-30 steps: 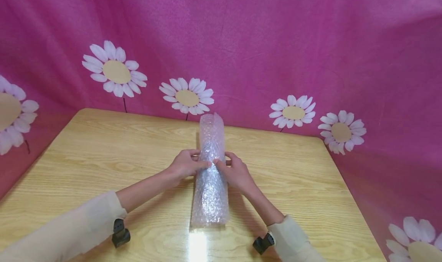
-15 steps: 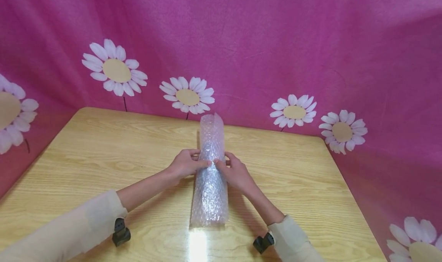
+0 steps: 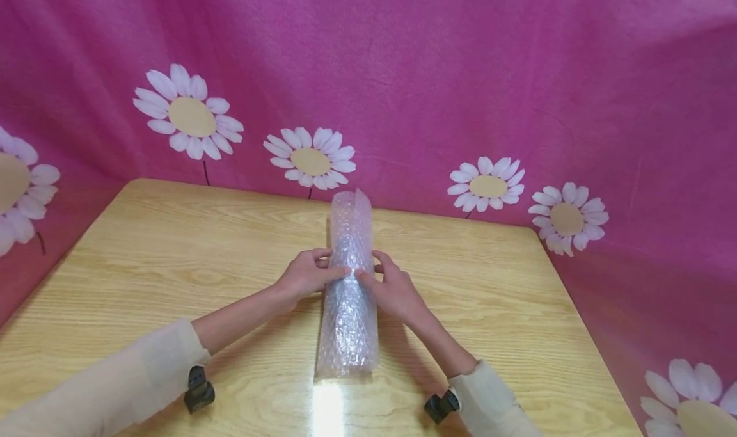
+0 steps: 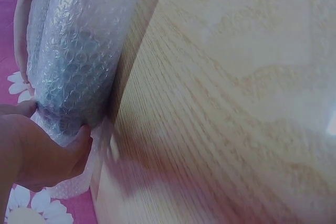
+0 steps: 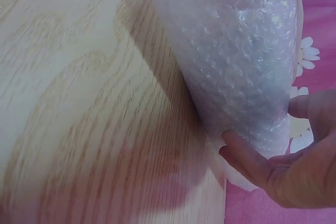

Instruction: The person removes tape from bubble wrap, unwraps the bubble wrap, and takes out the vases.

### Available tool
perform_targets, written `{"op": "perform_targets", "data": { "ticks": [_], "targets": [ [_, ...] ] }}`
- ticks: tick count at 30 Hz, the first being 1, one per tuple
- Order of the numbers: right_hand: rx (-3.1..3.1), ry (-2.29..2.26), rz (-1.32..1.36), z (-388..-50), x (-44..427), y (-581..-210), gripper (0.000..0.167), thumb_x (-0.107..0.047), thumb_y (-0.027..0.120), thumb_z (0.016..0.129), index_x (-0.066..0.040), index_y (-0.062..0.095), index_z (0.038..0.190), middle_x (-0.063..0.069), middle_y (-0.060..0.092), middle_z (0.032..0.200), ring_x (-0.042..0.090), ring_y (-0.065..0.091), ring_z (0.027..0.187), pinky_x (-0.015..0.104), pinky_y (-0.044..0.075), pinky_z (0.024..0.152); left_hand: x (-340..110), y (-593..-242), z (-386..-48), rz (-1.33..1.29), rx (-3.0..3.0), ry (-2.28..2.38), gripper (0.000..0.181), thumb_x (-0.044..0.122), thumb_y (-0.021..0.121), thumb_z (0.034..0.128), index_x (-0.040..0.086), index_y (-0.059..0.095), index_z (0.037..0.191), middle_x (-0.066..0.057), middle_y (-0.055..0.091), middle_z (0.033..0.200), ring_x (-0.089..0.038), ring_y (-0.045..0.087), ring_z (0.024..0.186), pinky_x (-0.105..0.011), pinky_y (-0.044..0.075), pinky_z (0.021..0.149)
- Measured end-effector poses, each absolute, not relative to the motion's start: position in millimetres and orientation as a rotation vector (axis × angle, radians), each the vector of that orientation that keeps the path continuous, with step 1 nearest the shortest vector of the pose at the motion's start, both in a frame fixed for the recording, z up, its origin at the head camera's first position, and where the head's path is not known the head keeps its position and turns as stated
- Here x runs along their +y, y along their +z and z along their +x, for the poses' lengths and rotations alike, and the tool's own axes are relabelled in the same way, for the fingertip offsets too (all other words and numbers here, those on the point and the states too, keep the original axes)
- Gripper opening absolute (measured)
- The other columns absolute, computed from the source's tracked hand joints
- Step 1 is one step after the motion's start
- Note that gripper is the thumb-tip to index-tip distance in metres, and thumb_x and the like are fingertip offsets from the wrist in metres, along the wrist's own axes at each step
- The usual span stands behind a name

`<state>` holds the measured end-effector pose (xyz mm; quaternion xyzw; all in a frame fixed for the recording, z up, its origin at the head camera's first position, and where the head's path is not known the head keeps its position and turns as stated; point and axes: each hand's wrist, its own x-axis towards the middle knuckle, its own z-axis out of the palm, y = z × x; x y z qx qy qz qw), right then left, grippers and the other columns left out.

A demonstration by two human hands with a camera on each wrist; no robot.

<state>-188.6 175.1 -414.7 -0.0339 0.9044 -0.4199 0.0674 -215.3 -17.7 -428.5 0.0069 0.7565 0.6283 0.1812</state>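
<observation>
My left hand (image 3: 305, 276) and right hand (image 3: 397, 293) grip the translucent, cylindrical bubble-wrap roll (image 3: 349, 334) pointing toward the far edge of the yellow wood-grain desk (image 3: 489, 309), its probably light, squashy, slippery body best held mid-length.

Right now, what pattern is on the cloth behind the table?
The cloth has white flowers with yellowish centres on magenta, clearest in the head view.
</observation>
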Motion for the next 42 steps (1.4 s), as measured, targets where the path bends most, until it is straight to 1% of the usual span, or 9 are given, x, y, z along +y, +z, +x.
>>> {"op": "perform_targets", "data": {
  "ticks": [4,7,11,16,23,28,31,37,42],
  "targets": [
    [2.725,-1.269,-0.124,-188.7,175.7,-415.1,0.066,-0.036,0.06,0.099,-0.001,0.038,0.151,0.026,0.058,0.133,0.037,0.06,0.116,0.047,0.056,0.089,-19.5,-429.5,-216.0,0.029,2.138,1.772,0.069,0.023,0.075,0.0905,-0.004,0.044,0.146,-0.027,0.057,0.135,-0.033,0.062,0.116,-0.041,0.055,0.092],
    [2.718,-1.277,-0.132,-188.4,175.5,-414.5,0.066,-0.035,0.061,0.099,-0.001,0.038,0.151,0.026,0.058,0.133,0.037,0.061,0.115,0.047,0.057,0.087,-22.6,-429.4,-216.6,0.05,2.176,1.748,0.072,0.025,0.075,0.0904,-0.004,0.042,0.147,-0.025,0.054,0.139,-0.035,0.057,0.123,-0.042,0.053,0.095],
    [2.71,-1.287,-0.135,-188.2,175.6,-414.2,0.066,-0.035,0.06,0.099,-0.001,0.037,0.151,0.025,0.058,0.133,0.037,0.062,0.113,0.045,0.058,0.083,-29.7,-429.9,-215.7,0.162,2.322,1.667,0.074,0.029,0.075,0.0904,-0.001,0.041,0.149,-0.022,0.049,0.145,-0.038,0.051,0.129,-0.046,0.05,0.099],
    [2.712,-1.287,-0.137,-188.3,176.6,-415.9,0.066,-0.036,0.06,0.099,-0.001,0.038,0.151,0.025,0.058,0.132,0.035,0.062,0.113,0.045,0.058,0.083,-37.4,-432.6,-212.8,0.42,2.502,1.6,0.07,0.028,0.074,0.0918,0.001,0.043,0.149,-0.02,0.046,0.149,-0.04,0.05,0.129,-0.049,0.048,0.101],
    [2.72,-1.289,-0.142,-188.2,177.5,-417.1,0.067,-0.037,0.06,0.099,-0.002,0.039,0.151,0.024,0.06,0.131,0.034,0.064,0.111,0.044,0.058,0.083,-43.2,-434.0,-209.2,0.863,2.786,1.381,0.06,0.022,0.073,0.0929,0.001,0.051,0.144,-0.017,0.047,0.149,-0.033,0.041,0.138,-0.049,0.037,0.111],
    [2.74,-1.27,-0.16,-188.5,177.0,-418.2,0.066,-0.037,0.06,0.099,-0.001,0.04,0.15,0.024,0.061,0.129,0.033,0.065,0.108,0.042,0.059,0.079,-45.5,-434.1,-208.8,1.137,2.907,1.164,0.054,0.025,0.072,0.0936,0.002,0.056,0.14,-0.014,0.049,0.148,-0.03,0.045,0.135,-0.047,0.04,0.109],
    [2.751,-1.257,-0.164,-188.8,176.5,-417.5,0.066,-0.038,0.06,0.099,0.0,0.04,0.15,0.024,0.061,0.129,0.034,0.064,0.109,0.043,0.058,0.081,-45.6,-434.4,-210.0,1.233,2.92,1.111,0.05,0.026,0.07,0.0951,0.003,0.058,0.138,-0.013,0.052,0.145,-0.028,0.048,0.133,-0.045,0.042,0.107],
    [2.75,-1.255,-0.161,-188.9,176.6,-416.7,0.065,-0.037,0.059,0.1,-0.001,0.04,0.15,0.024,0.06,0.131,0.036,0.062,0.113,0.045,0.057,0.085,-45.7,-435.4,-215.4,1.41,2.954,0.963,0.043,0.024,0.067,0.0972,0.002,0.062,0.134,-0.012,0.057,0.14,-0.028,0.051,0.131,-0.042,0.041,0.109],
    [2.748,-1.257,-0.175,-189.0,177.2,-417.6,0.065,-0.037,0.059,0.1,0.001,0.04,0.15,0.026,0.059,0.132,0.037,0.061,0.115,0.047,0.056,0.087,-46.9,-436.6,-219.3,1.585,2.993,0.811,0.042,0.026,0.067,0.0963,0.001,0.065,0.13,-0.012,0.06,0.136,-0.028,0.054,0.128,-0.042,0.042,0.108]
  ]
}}
